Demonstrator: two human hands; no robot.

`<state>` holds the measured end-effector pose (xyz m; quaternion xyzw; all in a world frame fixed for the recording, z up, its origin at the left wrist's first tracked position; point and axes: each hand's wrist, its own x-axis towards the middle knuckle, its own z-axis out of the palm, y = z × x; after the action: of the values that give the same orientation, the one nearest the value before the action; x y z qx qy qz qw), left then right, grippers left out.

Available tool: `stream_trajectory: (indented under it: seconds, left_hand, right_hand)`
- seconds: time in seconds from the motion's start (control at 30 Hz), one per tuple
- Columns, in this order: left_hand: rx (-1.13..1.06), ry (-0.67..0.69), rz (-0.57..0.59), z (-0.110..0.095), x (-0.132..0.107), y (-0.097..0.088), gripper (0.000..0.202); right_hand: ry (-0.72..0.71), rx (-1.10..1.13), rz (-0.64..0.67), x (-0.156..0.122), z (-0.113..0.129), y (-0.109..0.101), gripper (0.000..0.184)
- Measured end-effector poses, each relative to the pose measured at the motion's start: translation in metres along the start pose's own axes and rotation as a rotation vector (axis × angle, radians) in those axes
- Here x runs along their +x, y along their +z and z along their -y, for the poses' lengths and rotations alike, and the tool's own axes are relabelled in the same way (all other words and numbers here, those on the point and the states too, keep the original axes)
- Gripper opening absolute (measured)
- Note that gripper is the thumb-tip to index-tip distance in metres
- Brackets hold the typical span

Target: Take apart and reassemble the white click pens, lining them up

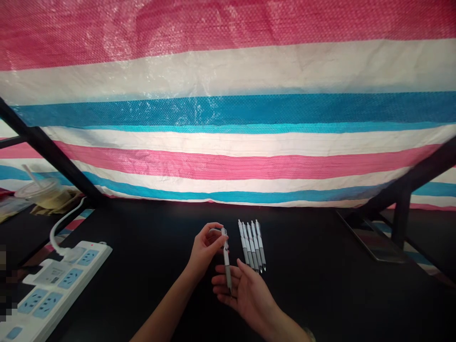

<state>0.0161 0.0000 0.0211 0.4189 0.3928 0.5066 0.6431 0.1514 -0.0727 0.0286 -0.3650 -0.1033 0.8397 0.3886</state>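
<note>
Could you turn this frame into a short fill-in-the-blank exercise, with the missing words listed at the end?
1. The pen is pinched above its grey grip by the ____ hand, while the right hand is open.
2. Beside the hands, ____ more pens lie side by side.
3. On the white power strip, the socket faces are ____.
4. A sheet patterned with coloured ____ hangs beyond the black table.

Missing words: left; five; blue; stripes.

Left hand [208,243] raised, thumb and fingertips pinching; right hand [246,289] lower, palm upward, fingers extended.
</note>
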Motion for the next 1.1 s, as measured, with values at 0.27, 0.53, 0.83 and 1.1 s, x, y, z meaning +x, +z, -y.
stream_trajectory:
  seconds: [0.27,0.53,0.83,1.1]
  left_hand:
    - [-0.013,0.003,-0.036,0.001,0.003,-0.002,0.044]
    - [0.293,0.146,-0.111,0.009,0.013,-0.007,0.038]
    - [0.567,0.317,-0.085,0.012,0.007,-0.004,0.034]
    - [1.086,0.555,0.45,-0.001,-0.004,-0.008,0.031]
  right_hand:
    - [-0.325,-0.13,-0.155,-0.003,-0.009,0.002,0.041]
    - [-0.852,-0.72,-0.475,-0.025,0.02,0.006,0.014]
    - [-0.685,-1.59,-0.561,-0.021,0.055,-0.01,0.019]
    - [-0.574,-1.961,-0.649,-0.01,0.033,-0.014,0.014]
